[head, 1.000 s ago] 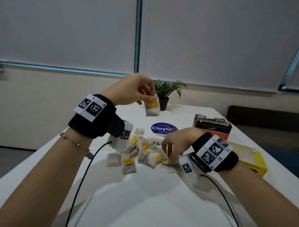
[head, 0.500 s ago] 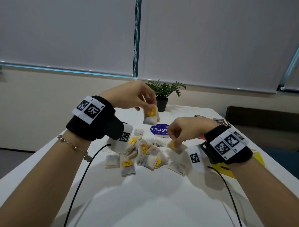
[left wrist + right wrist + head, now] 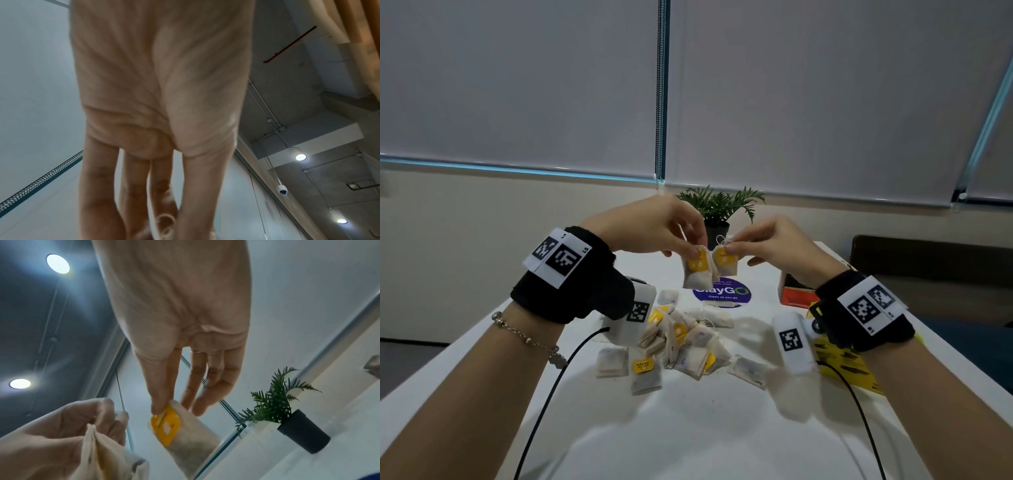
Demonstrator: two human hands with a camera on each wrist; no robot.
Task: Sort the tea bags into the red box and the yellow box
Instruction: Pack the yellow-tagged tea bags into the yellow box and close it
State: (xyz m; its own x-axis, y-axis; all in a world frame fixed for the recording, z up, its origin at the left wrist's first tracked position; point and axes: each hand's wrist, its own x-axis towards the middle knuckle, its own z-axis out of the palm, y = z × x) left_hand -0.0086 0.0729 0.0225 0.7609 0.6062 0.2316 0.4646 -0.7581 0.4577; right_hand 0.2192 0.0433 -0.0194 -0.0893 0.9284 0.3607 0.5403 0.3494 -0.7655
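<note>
Both hands are raised above the white table (image 3: 688, 428), side by side. My left hand (image 3: 690, 245) pinches a tea bag with a yellow tag (image 3: 697, 270) by its top. My right hand (image 3: 732, 246) pinches a second yellow-tagged tea bag (image 3: 726, 260), which hangs right beside the first. The right wrist view shows this bag (image 3: 185, 434) under my thumb, and the left hand's bag (image 3: 107, 456) at lower left. A pile of tea bags (image 3: 681, 342) lies on the table below. The red box (image 3: 794, 291) and the yellow box (image 3: 842, 363) are at right, mostly hidden behind my right wrist.
A small potted plant (image 3: 720, 212) stands at the table's far edge, just behind the hands. A round blue sticker (image 3: 722, 294) lies on the table beyond the pile. Black cables (image 3: 544, 404) trail from both wristbands toward the near edge.
My right hand lifted a yellow-tagged tea bag off the pile and brought it up and left beside the bag in my left hand. The left hand stayed raised, shifting slightly right.
</note>
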